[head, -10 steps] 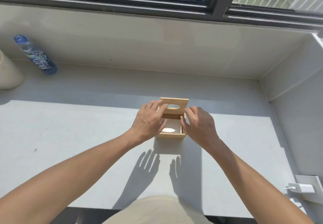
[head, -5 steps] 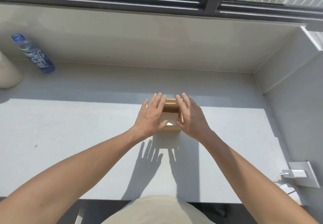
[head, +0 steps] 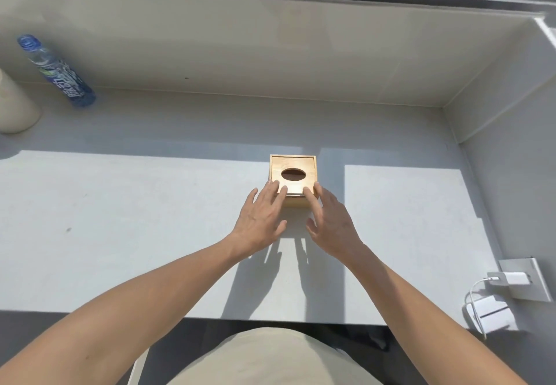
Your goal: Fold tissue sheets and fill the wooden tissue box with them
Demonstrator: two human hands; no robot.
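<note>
A small square wooden tissue box stands on the grey ledge, its lid flat on top with a dark oval slot in the middle. My left hand lies at the box's near left corner, fingers spread, fingertips resting on the lid's near edge. My right hand mirrors it at the near right corner, fingertips touching the lid. Neither hand holds anything. No tissue shows through the slot or on the ledge.
A blue-labelled water bottle leans at the back left beside a cream cylinder. A wall socket with a white charger and cable sits at the right. A wall closes the ledge on the right; the window runs along the back.
The lid, tilted up a second ago with white tissue visible inside, now lies flat on the box. Both hands have drawn back toward me to the box's near edge.
</note>
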